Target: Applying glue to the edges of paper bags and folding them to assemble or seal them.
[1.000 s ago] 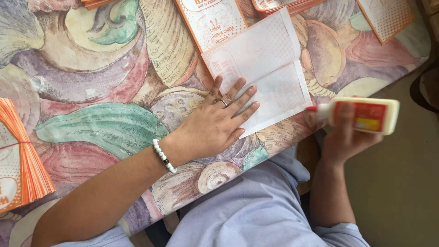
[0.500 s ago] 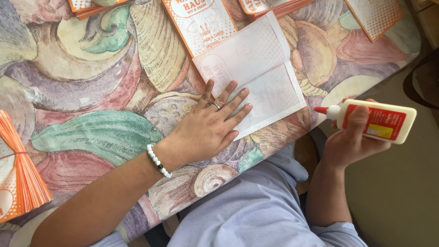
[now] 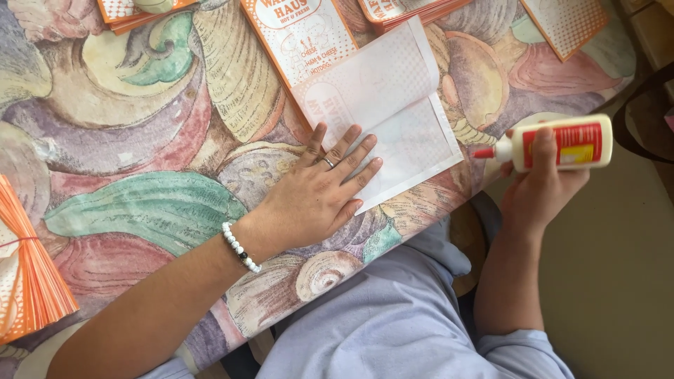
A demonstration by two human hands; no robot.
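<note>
1. Two hands at work in the head view, well apart. Our left hand (image 3: 316, 200) lies flat, palm down and fingers spread, pressing on the near corner of the white paper bag (image 3: 400, 119), which lies on the shell-patterned tablecloth (image 3: 140, 140).
2. The bag is flat and tilted on the table. It is just below a stack of orange printed bags (image 3: 302, 35), and its lower edge is near the table's edge.
3. Our right hand (image 3: 540, 189) is clamped around the glue bottle (image 3: 562, 142), thumb over the label. It hangs off the table's edge, beside the bag and clear of it.
4. The bottle lies sideways, with its red nozzle (image 3: 484, 152) pointing at the bag's right edge and not touching it.
5. We judge the step in hand to be paper pinned and glue ready, with none visibly laid down.
6. Bringing the nozzle to the paper would call for tipping the bottle downward and keeping the left palm steady so the sheet cannot slide.
7. The left forearm stretches diagonally across the table, with a bead bracelet (image 3: 240, 247) at the wrist. The right elbow is bent close to the body.
8. An orange bundle (image 3: 31, 281) sits far left, untouched.
</note>
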